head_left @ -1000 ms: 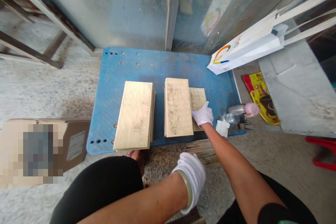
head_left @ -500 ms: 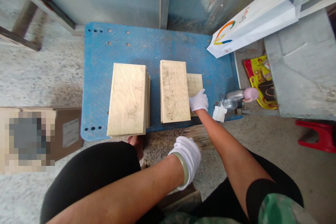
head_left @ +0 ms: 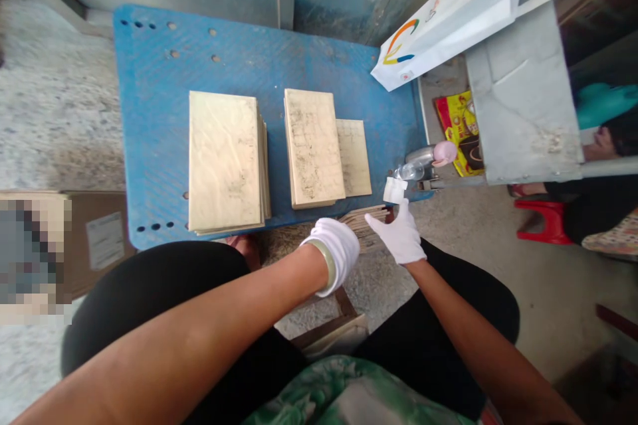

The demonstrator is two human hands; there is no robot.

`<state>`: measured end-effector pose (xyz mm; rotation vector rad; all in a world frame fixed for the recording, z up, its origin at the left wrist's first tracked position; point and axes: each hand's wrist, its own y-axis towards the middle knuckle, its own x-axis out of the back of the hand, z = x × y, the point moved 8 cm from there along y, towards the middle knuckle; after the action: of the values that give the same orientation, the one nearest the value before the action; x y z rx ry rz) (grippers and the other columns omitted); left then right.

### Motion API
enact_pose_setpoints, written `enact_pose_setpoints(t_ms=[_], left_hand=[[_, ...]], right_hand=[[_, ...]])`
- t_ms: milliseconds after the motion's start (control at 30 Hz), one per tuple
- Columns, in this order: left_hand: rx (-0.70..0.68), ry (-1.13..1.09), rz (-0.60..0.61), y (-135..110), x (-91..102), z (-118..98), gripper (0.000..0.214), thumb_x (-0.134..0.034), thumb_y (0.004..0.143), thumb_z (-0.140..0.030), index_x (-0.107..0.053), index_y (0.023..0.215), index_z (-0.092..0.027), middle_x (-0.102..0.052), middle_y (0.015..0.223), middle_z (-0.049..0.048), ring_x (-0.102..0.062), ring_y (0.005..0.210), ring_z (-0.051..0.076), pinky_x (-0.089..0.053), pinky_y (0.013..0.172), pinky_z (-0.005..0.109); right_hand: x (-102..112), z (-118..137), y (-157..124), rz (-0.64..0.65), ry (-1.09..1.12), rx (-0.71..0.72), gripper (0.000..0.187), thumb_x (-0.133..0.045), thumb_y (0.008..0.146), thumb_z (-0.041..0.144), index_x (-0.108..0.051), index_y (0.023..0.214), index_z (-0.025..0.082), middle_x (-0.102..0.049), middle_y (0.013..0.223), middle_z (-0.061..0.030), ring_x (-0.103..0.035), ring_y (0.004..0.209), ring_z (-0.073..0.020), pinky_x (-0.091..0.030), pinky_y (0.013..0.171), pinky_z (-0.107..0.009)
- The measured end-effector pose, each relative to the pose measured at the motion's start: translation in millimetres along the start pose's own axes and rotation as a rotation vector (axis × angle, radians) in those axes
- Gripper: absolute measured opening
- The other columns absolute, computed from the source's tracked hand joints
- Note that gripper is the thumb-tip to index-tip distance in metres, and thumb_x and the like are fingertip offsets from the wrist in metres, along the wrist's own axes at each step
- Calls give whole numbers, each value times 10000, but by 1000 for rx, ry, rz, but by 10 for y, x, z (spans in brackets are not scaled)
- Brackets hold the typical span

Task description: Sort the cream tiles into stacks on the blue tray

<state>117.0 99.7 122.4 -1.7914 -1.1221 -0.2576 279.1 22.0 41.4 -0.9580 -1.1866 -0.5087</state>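
Both my hands wear white gloves. My right hand (head_left: pixel 399 238) hovers over the stack of thin boards on the ground (head_left: pixel 363 224) below the blue pallet (head_left: pixel 149 119), thumb and fingers spread, holding nothing. My left hand (head_left: pixel 335 254) hangs bent at the wrist beside the same stack, its fingers curled down and hidden. On the pallet stand a large stack of beige boards (head_left: pixel 224 161), a narrower stack (head_left: pixel 312 146) and a single low board (head_left: pixel 353 156) next to it.
A white paper bag (head_left: pixel 438 20) hangs over the pallet's right corner. Bottles and a pink cap (head_left: pixel 428 163) lie by a yellow packet (head_left: pixel 456 129). A cardboard box (head_left: pixel 94 239) sits left; a red stool (head_left: pixel 543 229) and another person's legs sit right.
My right hand has left the low board on the pallet and drawn back toward me, down to the stack on the ground. The view has tilted downward and to the right.
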Motion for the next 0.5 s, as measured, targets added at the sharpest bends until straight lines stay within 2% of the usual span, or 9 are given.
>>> enact_pose_setpoints(t_ms=[100,200,333,500], left_hand=[[12,7,-37,-31,51,27,285,-628,702,-75,-704,975,-41,-680,954,230,-656,893,385,-531,690,500],[55,-9,-80,6,52,81,262,-657,683,-92,-722,933,-53,-693,942,234,-660,896,389,-529,720,497],[32,-10,-85,113,-7,109,238,-674,657,-117,-736,879,-60,-706,906,225,-665,882,392,-531,724,488],[31,0,-81,172,-50,150,272,-651,677,-151,-736,918,-60,-709,896,225,-667,867,395,-530,715,519]], right_hand=[[-277,-310,-325,25,-44,-22,1267,-640,575,746,-110,1483,38,-291,1462,-264,-340,1324,-380,-333,1037,-445],[-492,-483,-493,14,-98,-40,1328,-668,532,738,-65,1484,36,-267,1452,-273,-327,1316,-396,-333,1028,-459],[-654,-544,-555,31,-154,-53,1340,-669,520,742,-41,1489,61,-251,1435,-271,-342,1285,-411,-360,984,-482],[-728,-507,-534,-15,-148,-55,1293,-685,547,708,-53,1487,83,-220,1433,-283,-373,1256,-412,-378,947,-489]])
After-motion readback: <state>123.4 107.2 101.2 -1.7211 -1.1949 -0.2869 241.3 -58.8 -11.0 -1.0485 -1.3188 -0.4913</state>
